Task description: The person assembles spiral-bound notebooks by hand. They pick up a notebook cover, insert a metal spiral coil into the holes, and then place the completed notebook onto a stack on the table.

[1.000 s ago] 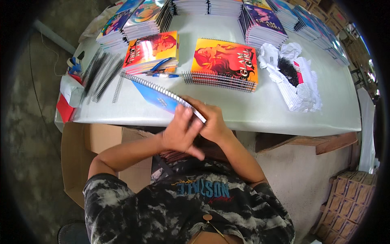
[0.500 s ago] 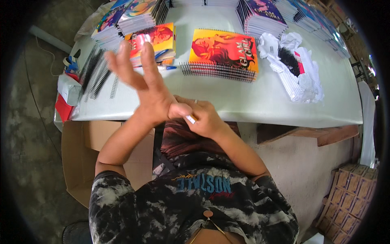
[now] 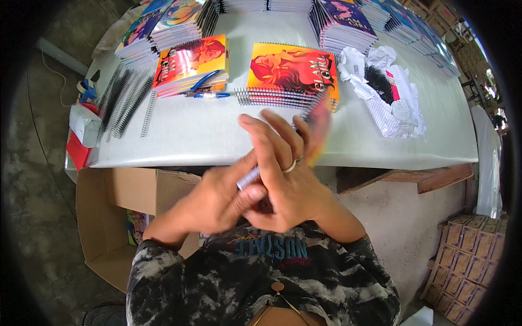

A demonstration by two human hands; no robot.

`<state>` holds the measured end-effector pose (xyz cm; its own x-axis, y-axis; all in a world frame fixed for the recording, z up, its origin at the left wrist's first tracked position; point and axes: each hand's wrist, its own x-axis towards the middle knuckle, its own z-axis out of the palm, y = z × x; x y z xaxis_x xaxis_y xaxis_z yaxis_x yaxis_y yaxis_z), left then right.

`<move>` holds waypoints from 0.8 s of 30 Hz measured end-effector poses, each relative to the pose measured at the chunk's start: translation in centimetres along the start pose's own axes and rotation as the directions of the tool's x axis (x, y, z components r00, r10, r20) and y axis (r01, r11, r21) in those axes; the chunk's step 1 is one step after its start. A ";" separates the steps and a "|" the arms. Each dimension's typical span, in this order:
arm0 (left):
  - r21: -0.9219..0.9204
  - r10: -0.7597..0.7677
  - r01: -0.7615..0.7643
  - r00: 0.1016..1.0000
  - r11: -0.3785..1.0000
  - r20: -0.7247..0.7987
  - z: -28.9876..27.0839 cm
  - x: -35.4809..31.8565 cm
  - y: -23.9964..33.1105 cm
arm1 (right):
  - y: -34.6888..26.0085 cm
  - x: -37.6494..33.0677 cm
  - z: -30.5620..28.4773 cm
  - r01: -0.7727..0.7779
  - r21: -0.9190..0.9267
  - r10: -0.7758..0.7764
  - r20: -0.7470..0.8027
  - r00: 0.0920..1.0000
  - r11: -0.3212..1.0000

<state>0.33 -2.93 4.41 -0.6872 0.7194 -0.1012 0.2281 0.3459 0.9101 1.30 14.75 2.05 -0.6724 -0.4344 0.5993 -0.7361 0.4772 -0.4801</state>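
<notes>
Both hands meet in front of the table's near edge. My left hand (image 3: 220,198) is closed, its thumb and finger on the pale lilac end of a thin colourful thing (image 3: 319,127). Motion smears the rest, orange, red and blue, which slants up to the right behind my right hand (image 3: 293,187). My right hand overlaps the left, its fingers stretched and apart; a ring shows on one finger. What lies between the palms is hidden. Just beyond the hands rests a stack of spiral-bound notebooks (image 3: 293,68) with red and yellow covers.
More notebooks (image 3: 190,58) lie at left, beside blue-handled pliers (image 3: 207,81). Loose spiral coils (image 3: 124,103) lie farther left. Crumpled white paper (image 3: 389,111) around black coils is at right. Tall notebook stacks (image 3: 348,24) line the back. An open cardboard box (image 3: 100,217) stands below the table.
My left hand has come down from its raised, spread pose and closed on the thin thing. My right hand has moved up and spread its fingers. The view has shifted slightly.
</notes>
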 end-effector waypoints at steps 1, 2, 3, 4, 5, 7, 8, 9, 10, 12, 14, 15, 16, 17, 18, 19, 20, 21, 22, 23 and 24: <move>0.088 0.228 -0.215 0.956 0.973 -0.182 0.2 0.4 -1.8 | -0.3 0.3 -1.2 -0.055 0.029 0.052 0.090 0.995 0.998; -0.003 0.163 -0.171 0.946 0.985 -0.278 0.5 0.6 -2.9 | 0.0 0.5 -1.7 -0.112 0.058 0.100 0.179 0.979 0.992; -0.060 0.065 -0.089 0.945 0.994 -0.321 0.8 1.6 -3.6 | 1.2 -0.3 -1.3 -0.203 0.134 0.187 0.120 0.975 0.970; -0.120 -0.036 -0.008 0.933 0.993 -0.358 1.2 2.6 -4.4 | 3.0 -1.5 -0.2 -0.345 0.341 0.343 0.068 0.937 0.874; -0.435 -0.148 -0.058 0.893 0.899 -0.426 2.4 3.7 -5.7 | 3.6 -2.4 0.1 -0.572 0.515 0.573 0.178 0.800 0.638; -0.605 -0.102 -0.152 0.925 0.782 -0.365 3.3 5.1 -8.1 | 5.3 -5.0 1.7 -0.607 0.532 0.644 0.142 0.751 0.590; -0.682 -0.087 -0.185 0.935 0.707 -0.344 3.7 5.3 -9.1 | 5.5 -5.4 2.1 -0.623 0.546 0.675 0.136 0.726 0.560; -0.662 -0.090 -0.175 0.934 0.729 -0.346 3.9 5.3 -9.8 | 5.4 -5.8 2.0 -0.659 0.489 0.681 0.166 0.713 0.571; -0.668 -0.092 -0.174 0.935 0.724 -0.343 4.2 5.2 -10.2 | 5.1 -6.0 1.9 -0.692 0.431 0.688 0.196 0.698 0.579; -0.668 -0.097 -0.168 0.935 0.725 -0.340 4.6 4.9 -10.6 | 4.5 -5.6 1.6 -0.725 0.287 0.635 0.351 0.688 0.626; -0.653 0.027 -0.227 0.953 0.723 -0.300 5.5 4.3 -10.1 | 4.2 -5.1 1.2 -0.694 0.115 0.514 0.589 0.624 0.710; -0.667 0.042 -0.251 0.949 0.701 -0.313 6.1 4.1 -9.9 | 4.8 -5.6 1.6 -0.667 0.137 0.462 0.620 0.634 0.732; -0.680 0.056 -0.276 0.943 0.679 -0.327 6.4 4.0 -9.8 | 4.5 -5.6 1.9 -0.682 0.171 0.550 0.469 0.691 0.711; -0.711 0.000 -0.249 0.944 0.658 -0.331 6.2 4.1 -10.0 | 4.1 -5.3 2.6 -0.686 0.210 0.621 0.303 0.723 0.697; -0.740 -0.056 -0.223 0.942 0.634 -0.332 5.9 4.3 -10.3 | 3.8 -5.3 2.9 -0.683 0.250 0.676 0.128 0.726 0.686; -0.769 -0.112 -0.198 0.937 0.608 -0.330 5.7 4.4 -10.5 | 3.4 -5.4 2.8 -0.662 0.214 0.653 0.118 0.748 0.719; -0.761 -0.096 -0.219 0.933 0.611 -0.346 5.9 4.3 -10.7 | 3.0 -5.6 2.9 -0.637 0.181 0.627 0.116 0.770 0.749; -0.753 -0.081 -0.240 0.929 0.613 -0.361 6.1 4.1 -10.9 | 2.7 -5.7 2.8 -0.610 0.148 0.600 0.115 0.792 0.778; -0.745 -0.066 -0.260 0.924 0.614 -0.376 6.4 4.0 -11.1 | 2.6 -5.7 2.8 -0.582 0.116 0.571 0.116 0.813 0.805; -0.747 -0.061 -0.258 0.927 0.613 -0.370 6.9 3.9 -11.3 | 2.7 -5.7 2.4 -0.624 0.126 0.585 0.248 0.772 0.771; -0.758 -0.055 -0.250 0.934 0.602 -0.352 7.3 3.7 -11.3 | 3.2 -5.6 2.2 -0.631 0.134 0.559 0.352 0.751 0.764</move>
<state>0.22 0.20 -9.13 -0.8976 0.4407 -0.0033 -0.2136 -0.4284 0.8780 2.55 17.04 -4.21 -0.9434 -0.3288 -0.0439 -0.1482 0.5362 -0.8310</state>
